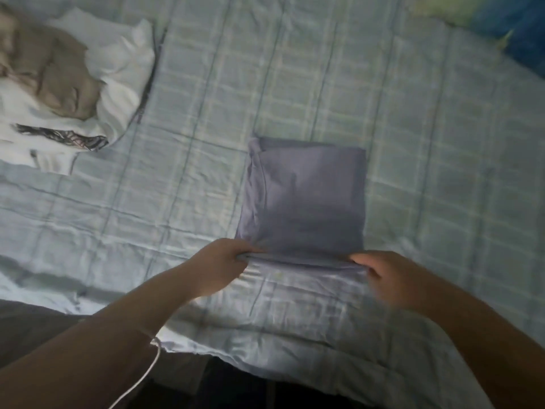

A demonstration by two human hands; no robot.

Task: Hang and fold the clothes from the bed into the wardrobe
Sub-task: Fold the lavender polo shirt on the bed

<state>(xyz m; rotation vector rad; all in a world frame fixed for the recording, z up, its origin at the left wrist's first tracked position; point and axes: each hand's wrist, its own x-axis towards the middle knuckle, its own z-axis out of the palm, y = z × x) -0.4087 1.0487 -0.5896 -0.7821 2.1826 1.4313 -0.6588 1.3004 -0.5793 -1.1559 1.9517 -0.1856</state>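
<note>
A grey-blue garment (306, 199), folded into a rough square, lies flat on the light blue checked bedcover (427, 143). My left hand (218, 267) grips its near left corner, fingers curled round the folded edge. At the near right corner my right hand (386, 276) pinches the same edge; it is somewhat blurred. Both hands hold the near edge slightly off the bed.
A heap of clothes lies at the far left: a beige garment (50, 72) on top of a white one (118, 69) with a dark print. Blue and green fabric (507, 22) shows at the far right corner. The bed's near edge (206, 352) runs below my arms.
</note>
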